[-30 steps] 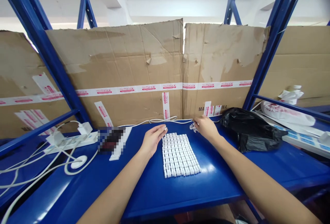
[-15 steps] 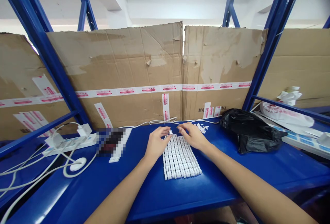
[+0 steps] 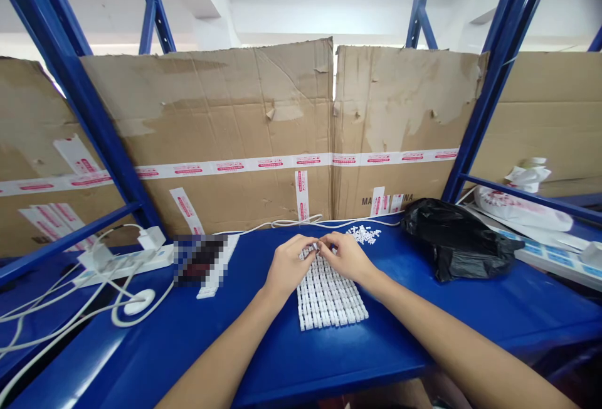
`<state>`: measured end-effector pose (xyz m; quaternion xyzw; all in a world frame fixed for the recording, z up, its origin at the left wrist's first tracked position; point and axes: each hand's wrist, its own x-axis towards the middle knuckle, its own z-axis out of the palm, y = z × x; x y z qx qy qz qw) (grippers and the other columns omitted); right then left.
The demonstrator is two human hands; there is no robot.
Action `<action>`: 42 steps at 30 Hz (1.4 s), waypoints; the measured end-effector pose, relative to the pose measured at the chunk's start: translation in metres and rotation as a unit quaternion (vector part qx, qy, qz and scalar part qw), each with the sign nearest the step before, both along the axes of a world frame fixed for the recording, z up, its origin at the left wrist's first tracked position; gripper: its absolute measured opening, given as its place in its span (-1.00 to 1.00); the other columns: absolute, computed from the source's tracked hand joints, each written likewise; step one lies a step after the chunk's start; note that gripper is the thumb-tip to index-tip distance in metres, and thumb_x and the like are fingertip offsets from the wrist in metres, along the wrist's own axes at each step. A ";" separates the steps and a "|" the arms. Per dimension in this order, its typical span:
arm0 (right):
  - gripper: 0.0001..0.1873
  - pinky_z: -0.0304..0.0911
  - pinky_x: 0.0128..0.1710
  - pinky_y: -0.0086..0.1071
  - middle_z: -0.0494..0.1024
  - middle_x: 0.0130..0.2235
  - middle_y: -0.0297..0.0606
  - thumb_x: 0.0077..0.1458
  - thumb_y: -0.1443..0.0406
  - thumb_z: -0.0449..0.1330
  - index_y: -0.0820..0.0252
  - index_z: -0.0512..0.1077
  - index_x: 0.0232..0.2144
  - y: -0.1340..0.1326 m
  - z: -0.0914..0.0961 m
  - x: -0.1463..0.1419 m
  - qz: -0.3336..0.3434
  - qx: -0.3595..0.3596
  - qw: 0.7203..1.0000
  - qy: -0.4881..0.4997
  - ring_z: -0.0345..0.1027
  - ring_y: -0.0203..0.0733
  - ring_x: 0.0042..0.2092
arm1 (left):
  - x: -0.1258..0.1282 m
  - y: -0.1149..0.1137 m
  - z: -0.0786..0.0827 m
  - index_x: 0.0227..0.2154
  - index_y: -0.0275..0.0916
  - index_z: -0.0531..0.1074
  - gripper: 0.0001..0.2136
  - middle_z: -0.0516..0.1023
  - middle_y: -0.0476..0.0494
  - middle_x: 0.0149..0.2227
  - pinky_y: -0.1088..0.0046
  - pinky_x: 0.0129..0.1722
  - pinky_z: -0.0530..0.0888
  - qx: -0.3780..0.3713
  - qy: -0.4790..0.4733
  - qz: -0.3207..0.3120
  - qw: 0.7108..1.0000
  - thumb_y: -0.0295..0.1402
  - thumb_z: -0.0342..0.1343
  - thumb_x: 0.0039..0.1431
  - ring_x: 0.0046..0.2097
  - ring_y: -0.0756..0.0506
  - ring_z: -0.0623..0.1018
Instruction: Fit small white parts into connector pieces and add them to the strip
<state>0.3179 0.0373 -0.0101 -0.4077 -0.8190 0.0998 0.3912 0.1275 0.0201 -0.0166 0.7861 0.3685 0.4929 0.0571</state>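
Note:
A mat of linked white plastic pieces (image 3: 330, 295) lies on the blue shelf (image 3: 329, 359) in front of me. My left hand (image 3: 286, 266) and my right hand (image 3: 345, 257) meet over the mat's far edge, fingertips pinched together on a small white piece that I can barely see. Both hands rest on the mat's far rows. A little heap of loose white pieces (image 3: 363, 234) lies just beyond my right hand.
A crumpled black plastic bag (image 3: 451, 239) sits to the right. To the left lie a white power strip (image 3: 125, 260) with plugs, white cables (image 3: 70, 315) and a blurred-out object. Cardboard sheets (image 3: 235, 139) wall off the back between blue rack posts (image 3: 484, 83).
My right hand came back from the heap of loose pieces to the mat's far edge. My left hand closed in, and both now pinch together there.

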 end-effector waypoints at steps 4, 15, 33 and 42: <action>-0.81 0.16 -0.31 -0.41 0.59 -0.43 -0.35 0.17 0.40 0.19 0.16 0.53 -0.46 -0.001 0.002 -0.002 -0.010 -0.010 1.000 0.000 0.40 -0.26 -0.38 | 0.002 -0.001 -0.001 -0.14 -0.14 0.58 -0.79 0.66 -0.05 -0.20 0.36 -0.11 0.56 0.001 0.002 0.005 1.000 -0.52 0.22 0.21 -0.17 -0.09 0.66; -0.82 0.05 -0.44 -0.45 0.52 -0.55 -0.38 0.06 0.42 0.20 0.18 0.48 -0.55 0.005 0.005 -0.002 -0.062 -0.017 0.998 -0.016 0.33 -0.31 -0.49 | 0.007 -0.003 0.004 -0.13 -0.14 0.58 -0.77 0.67 -0.08 -0.16 0.32 -0.08 0.59 -0.021 0.001 0.003 1.000 -0.53 0.19 0.20 -0.15 -0.11 0.67; -0.69 0.28 0.15 -0.21 0.65 -0.03 -0.18 0.36 0.38 0.02 0.13 0.55 -0.05 0.044 -0.012 0.051 0.036 0.029 0.997 -0.068 0.41 -0.09 0.08 | -0.077 0.052 -0.014 -0.20 -0.15 0.66 -0.75 0.73 -0.12 -0.11 0.24 0.11 0.53 -0.186 0.099 0.165 0.964 -0.50 0.08 0.24 -0.01 -0.21 0.68; -0.72 0.30 0.15 -0.15 0.66 -0.09 -0.17 0.34 0.44 0.04 0.17 0.52 -0.07 0.053 -0.023 0.042 0.060 0.040 0.994 -0.083 0.39 -0.07 0.05 | -0.085 0.059 -0.015 -0.14 -0.24 0.64 -0.71 0.66 -0.25 0.02 0.14 0.21 0.45 -0.109 0.107 0.199 0.968 -0.50 0.01 0.27 0.09 -0.25 0.61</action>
